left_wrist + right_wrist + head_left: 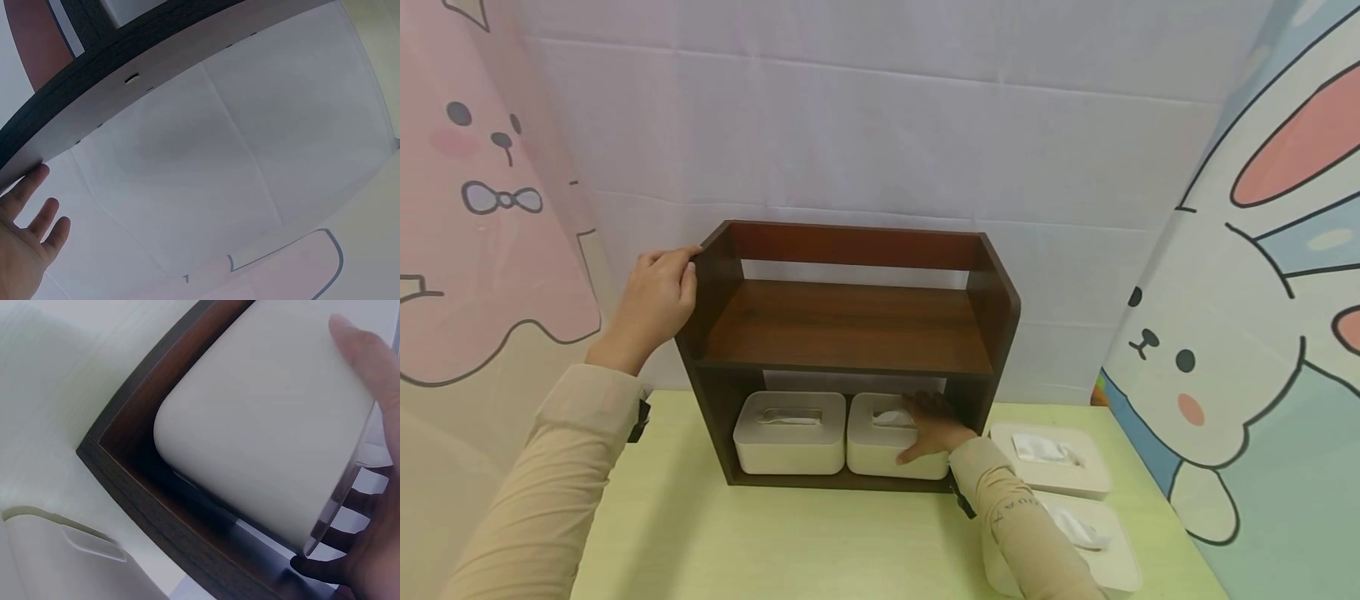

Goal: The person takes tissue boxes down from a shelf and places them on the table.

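Note:
A dark brown two-tier shelf [850,325] stands on the table with two white tissue boxes in its lower tier. My left hand [658,292] touches the upper edge of the shelf's left side panel; in the left wrist view its fingers [44,219] extend loosely, one fingertip against the panel. My right hand [936,429] holds the right-hand tissue box [880,454], thumb on the front and fingers across the top, near the right panel. Beside it sits the left-hand tissue box [790,442]. In the right wrist view the box's front face [262,425] lies just inside the shelf's frame.
To the shelf's right, on the light green table [775,542], are two more white tissue boxes, a rear one [1052,479] and a nearer one [1112,558] partly under my right sleeve. A white cloth [880,125] hangs behind; printed cartoon curtains [1225,375] flank it.

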`<control>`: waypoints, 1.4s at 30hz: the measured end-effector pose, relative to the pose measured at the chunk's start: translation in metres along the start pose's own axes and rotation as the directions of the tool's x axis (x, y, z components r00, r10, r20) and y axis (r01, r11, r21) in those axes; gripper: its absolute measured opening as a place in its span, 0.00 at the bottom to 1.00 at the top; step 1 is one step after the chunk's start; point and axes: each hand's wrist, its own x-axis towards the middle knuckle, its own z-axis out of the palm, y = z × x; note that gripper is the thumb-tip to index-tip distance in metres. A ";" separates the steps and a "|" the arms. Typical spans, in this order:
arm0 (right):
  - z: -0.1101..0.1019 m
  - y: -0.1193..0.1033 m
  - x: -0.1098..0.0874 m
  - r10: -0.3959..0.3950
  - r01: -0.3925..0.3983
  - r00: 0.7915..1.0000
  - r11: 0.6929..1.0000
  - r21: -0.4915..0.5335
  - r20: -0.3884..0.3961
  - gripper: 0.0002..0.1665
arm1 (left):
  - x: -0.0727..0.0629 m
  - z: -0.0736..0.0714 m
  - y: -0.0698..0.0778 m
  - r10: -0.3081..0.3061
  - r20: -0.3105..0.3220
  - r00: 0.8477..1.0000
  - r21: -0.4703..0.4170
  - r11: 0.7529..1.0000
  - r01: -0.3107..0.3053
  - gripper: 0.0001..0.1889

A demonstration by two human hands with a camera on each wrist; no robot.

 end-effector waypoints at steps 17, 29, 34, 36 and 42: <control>-0.002 -0.004 -0.002 0.014 -0.014 1.000 0.999 0.040 -0.004 0.64 | 0.000 0.000 0.000 -0.001 -0.003 1.000 -0.008 1.000 0.001 0.20; 0.004 -0.004 -0.002 -0.042 0.034 0.994 0.996 -0.085 -0.100 0.61 | 0.001 0.002 -0.002 -0.009 -0.001 1.000 -0.017 1.000 0.009 0.21; 0.004 -0.005 -0.006 -0.050 0.035 0.992 0.992 -0.119 -0.119 0.62 | 0.001 0.002 -0.002 -0.006 -0.005 1.000 -0.019 1.000 0.006 0.20; 0.004 -0.007 -0.008 -0.048 0.034 0.992 0.992 -0.120 -0.120 0.62 | 0.001 0.002 -0.001 -0.007 -0.007 1.000 -0.019 1.000 0.007 0.20; 0.002 -0.011 -0.015 -0.055 0.037 0.989 0.990 -0.138 -0.134 0.62 | 0.001 0.002 -0.001 0.000 -0.015 1.000 -0.017 1.000 -0.001 0.20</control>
